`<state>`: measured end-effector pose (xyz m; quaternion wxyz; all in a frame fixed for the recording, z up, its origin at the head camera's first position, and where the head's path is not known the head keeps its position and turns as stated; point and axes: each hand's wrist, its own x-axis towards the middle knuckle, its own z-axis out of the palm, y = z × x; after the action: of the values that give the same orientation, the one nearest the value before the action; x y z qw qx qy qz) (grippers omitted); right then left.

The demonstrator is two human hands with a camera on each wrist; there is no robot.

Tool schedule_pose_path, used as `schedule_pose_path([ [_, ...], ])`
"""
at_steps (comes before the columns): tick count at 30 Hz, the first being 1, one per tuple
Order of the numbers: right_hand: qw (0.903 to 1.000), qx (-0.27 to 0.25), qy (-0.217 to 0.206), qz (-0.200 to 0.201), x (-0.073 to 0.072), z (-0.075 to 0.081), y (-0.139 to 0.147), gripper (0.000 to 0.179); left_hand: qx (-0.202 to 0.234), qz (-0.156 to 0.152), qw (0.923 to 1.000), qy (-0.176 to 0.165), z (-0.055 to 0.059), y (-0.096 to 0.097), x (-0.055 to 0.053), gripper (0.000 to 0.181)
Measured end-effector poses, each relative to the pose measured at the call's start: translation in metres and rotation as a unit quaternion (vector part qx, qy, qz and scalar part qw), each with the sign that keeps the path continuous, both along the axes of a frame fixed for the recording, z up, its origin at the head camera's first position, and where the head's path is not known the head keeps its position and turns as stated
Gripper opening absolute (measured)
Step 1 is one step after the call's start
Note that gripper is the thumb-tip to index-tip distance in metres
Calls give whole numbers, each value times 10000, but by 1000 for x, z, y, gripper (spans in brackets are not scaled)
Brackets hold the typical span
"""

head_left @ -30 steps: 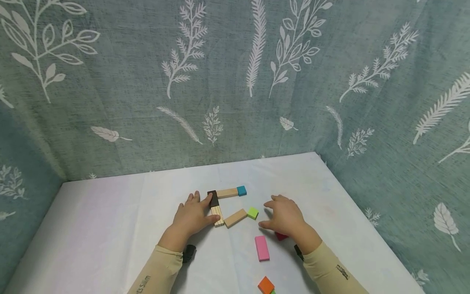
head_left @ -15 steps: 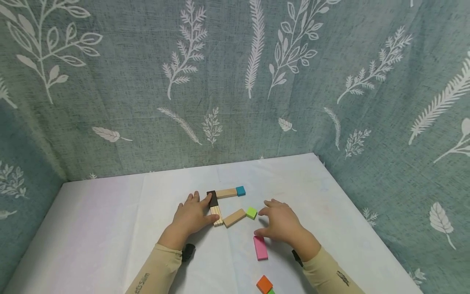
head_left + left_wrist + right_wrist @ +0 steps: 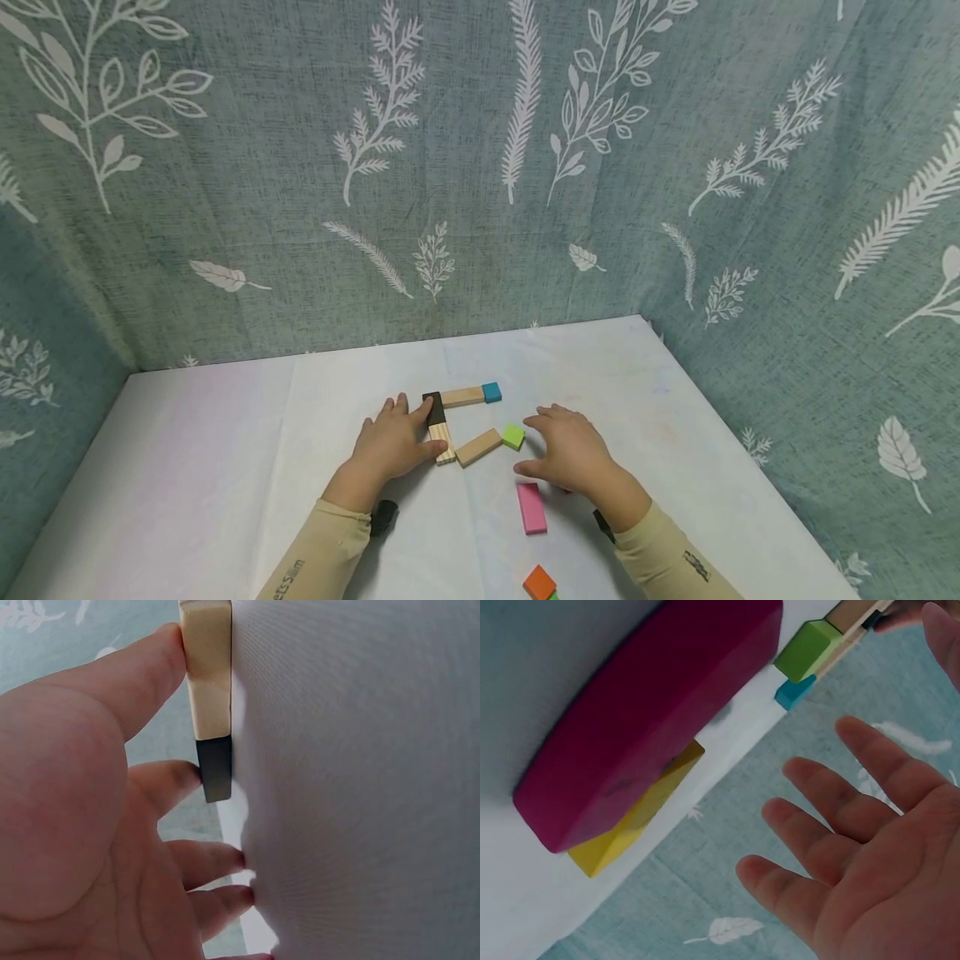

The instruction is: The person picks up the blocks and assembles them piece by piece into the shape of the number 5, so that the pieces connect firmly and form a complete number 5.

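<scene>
My left hand (image 3: 393,446) lies at a row of blocks on the white table. Its index fingertip touches the black block (image 3: 434,407) and its thumb the pale wooden block (image 3: 208,671); other fingertips meet the cloth. My right hand (image 3: 573,450) hovers with fingers spread, holding nothing, just right of a green block (image 3: 513,437) and above a pink block (image 3: 532,508). The green block adjoins a slanted wooden block (image 3: 479,447). Another wooden block (image 3: 462,397) runs from the black one to a blue block (image 3: 492,392).
In the right wrist view, a large magenta block (image 3: 660,712) stands before a yellow block (image 3: 641,817). An orange block (image 3: 540,582) lies near the front edge of the head view, partly over something green. Patterned curtains (image 3: 480,250) enclose the table.
My right hand has moved left, closer to the green block, and now largely covers a red block that showed beneath it. My left hand has stayed at the black and pale wooden blocks.
</scene>
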<state>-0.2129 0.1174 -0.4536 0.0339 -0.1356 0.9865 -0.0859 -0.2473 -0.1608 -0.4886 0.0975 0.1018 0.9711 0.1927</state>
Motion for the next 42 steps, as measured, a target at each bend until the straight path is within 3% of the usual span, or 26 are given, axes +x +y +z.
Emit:
schedule_pose_path([
  [13, 9998, -102, -57, -158, 0, 1, 11, 60, 139, -53, 9999, -53, -1, -1, -1, 78],
  [16, 9997, -3, -166, 163, 2, 2, 14, 62, 155, -68, 9999, -21, 0, -2, -2, 79],
  [20, 9945, 131, -629, 827, 12, 3, 18, 74, 362, -33, 9993, 65, 2, -3, -3, 87],
  [24, 9890, 366, -989, 1039, 26, 2, 21, 88, 784, 124, 9968, -75, 4, -9, -6, 94],
  [31, 9898, 470, -923, 978, 36, -10, 20, 83, 851, 186, 9960, -211, 2, -15, -8, 94],
  [36, 9907, 338, -980, 882, 35, -18, 20, 75, 779, 208, 9966, -161, 1, -13, -8, 95],
  [42, 9917, 168, -762, 1020, 30, -17, 26, 68, 797, 153, 9966, -128, 1, -13, -8, 96],
])
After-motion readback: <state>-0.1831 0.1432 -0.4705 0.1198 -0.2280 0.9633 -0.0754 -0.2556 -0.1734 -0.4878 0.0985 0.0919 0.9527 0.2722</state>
